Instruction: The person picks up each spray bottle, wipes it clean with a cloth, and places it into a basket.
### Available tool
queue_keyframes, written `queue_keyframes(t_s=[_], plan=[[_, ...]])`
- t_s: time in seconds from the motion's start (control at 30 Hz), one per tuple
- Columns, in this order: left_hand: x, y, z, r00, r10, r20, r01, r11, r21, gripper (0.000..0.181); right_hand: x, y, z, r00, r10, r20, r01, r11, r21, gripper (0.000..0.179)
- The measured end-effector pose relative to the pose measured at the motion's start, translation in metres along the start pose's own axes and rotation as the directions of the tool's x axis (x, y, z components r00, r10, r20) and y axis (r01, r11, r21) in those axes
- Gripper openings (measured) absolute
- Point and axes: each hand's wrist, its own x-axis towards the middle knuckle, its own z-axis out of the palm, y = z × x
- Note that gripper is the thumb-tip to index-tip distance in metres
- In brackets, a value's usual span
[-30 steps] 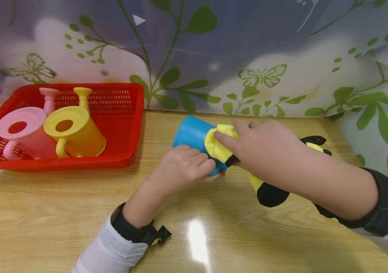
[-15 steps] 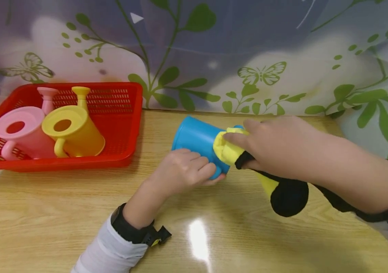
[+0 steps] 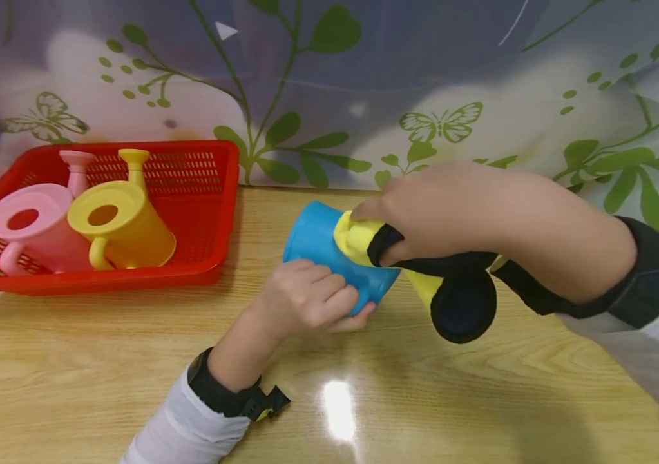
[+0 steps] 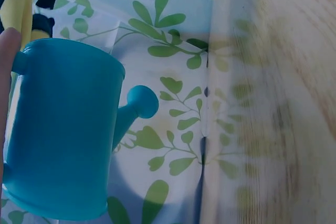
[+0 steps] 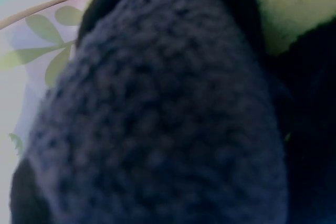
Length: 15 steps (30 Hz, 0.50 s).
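A blue toy watering can (image 3: pixel 313 233) lies tilted over the table, its round base toward the upper left. My left hand (image 3: pixel 308 299) grips it by the handle side, fingers curled. In the left wrist view the can's body (image 4: pixel 65 129) and its round-headed spout (image 4: pixel 142 102) show. My right hand (image 3: pixel 442 206) holds a yellow and black cloth (image 3: pixel 358 241) bunched against the can's side. From that hand the rest of the cloth hangs down, with a round black flap (image 3: pixel 464 308). Dark fuzzy fabric (image 5: pixel 157 103) fills most of the right wrist view, hiding the fingers.
At the left stands a red plastic basket (image 3: pixel 213 274) with a pink watering can (image 3: pixel 53 235) and a yellow watering can (image 3: pixel 132 232) in it. Behind the wooden table (image 3: pixel 132 361) hangs a leaf-and-butterfly printed backdrop (image 3: pixel 358 109).
My right hand with the cloth moved right along the can, then back left and up over its side. The can turned slightly in my left hand, which stays nearly in place.
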Motion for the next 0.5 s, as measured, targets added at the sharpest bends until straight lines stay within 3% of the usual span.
queue_keyframes(t_s=[0.2, 0.5], plan=[[0.003, 0.000, 0.002, 0.996, 0.054, -0.076, -0.053, 0.998, 0.017, 0.043, 0.018, -0.002, -0.013, 0.999, -0.020, 0.037, 0.019, 0.999, 0.031, 0.059], [0.001, -0.001, 0.004, 0.995, 0.031, -0.098, -0.031, 1.000, 0.006, 0.046, 0.056, 0.012, -0.022, 0.994, -0.046, 0.096, 0.034, 0.992, 0.123, 0.064]])
